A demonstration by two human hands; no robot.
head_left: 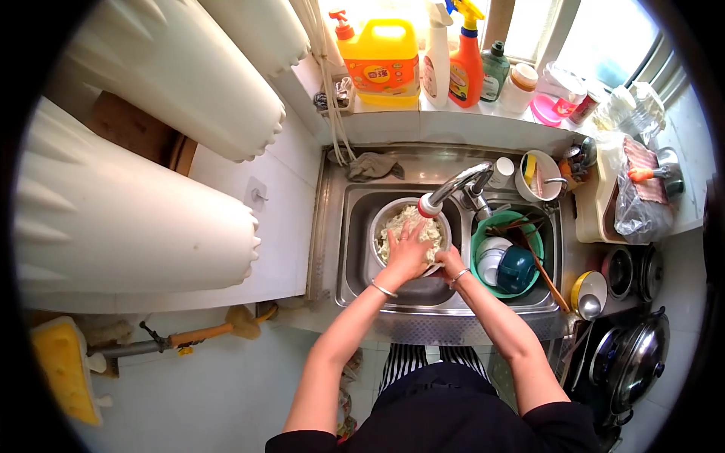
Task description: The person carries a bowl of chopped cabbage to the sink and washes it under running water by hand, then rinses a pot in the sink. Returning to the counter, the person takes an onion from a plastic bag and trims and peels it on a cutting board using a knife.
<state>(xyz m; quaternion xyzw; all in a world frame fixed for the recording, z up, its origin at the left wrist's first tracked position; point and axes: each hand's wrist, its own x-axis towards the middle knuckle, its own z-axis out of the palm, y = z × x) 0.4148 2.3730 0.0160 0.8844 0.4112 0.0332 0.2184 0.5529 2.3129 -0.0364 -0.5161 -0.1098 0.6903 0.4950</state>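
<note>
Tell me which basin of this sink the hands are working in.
The left basin: the left hand is in the metal bowl there, the right hand at its rim. The right basin holds a green tub.

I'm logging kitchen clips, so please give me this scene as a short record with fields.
left hand: spread on pale food in metal bowl
right hand: at the bowl's near right edge
bowl: in left sink basin
faucet: head above bowl
right sink basin: green tub with blue bowl, white bowls
ledge: yellow jug, spray bottles
</note>
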